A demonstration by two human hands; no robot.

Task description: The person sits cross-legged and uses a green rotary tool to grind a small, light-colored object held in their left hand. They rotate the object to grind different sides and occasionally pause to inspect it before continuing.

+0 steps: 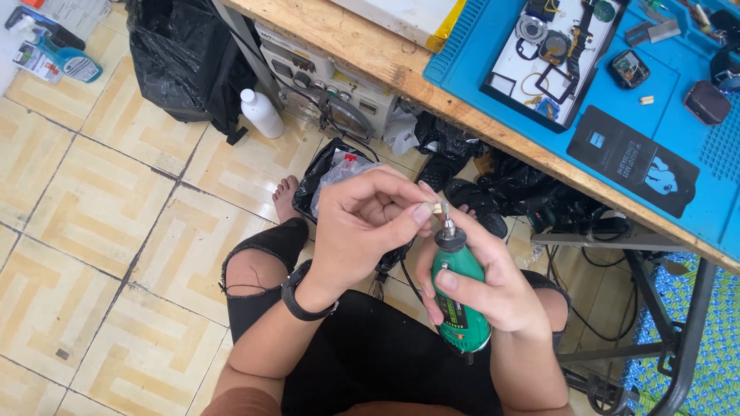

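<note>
Two hands meet over the lap, w/ tiled floor [100,208] below. Right hand [486,281] has its grip closed round a green rotary tool [460,296], held upright, bit end up. Left hand [362,223] pinches a small pale bit [441,208] between thumb & fingertips, right at the tool's tip; grip tight on it. Black wristband [302,296] on left wrist. Wooden table [370,46] runs across upper right, w/ blue mat [694,154] on it. On mat: tray of watch parts [551,50], black card [632,162]. Under table: white bottle [260,113], black bag [185,54], grey box w/ knobs [324,81]. Bare foot [286,196] on the floor.
</note>
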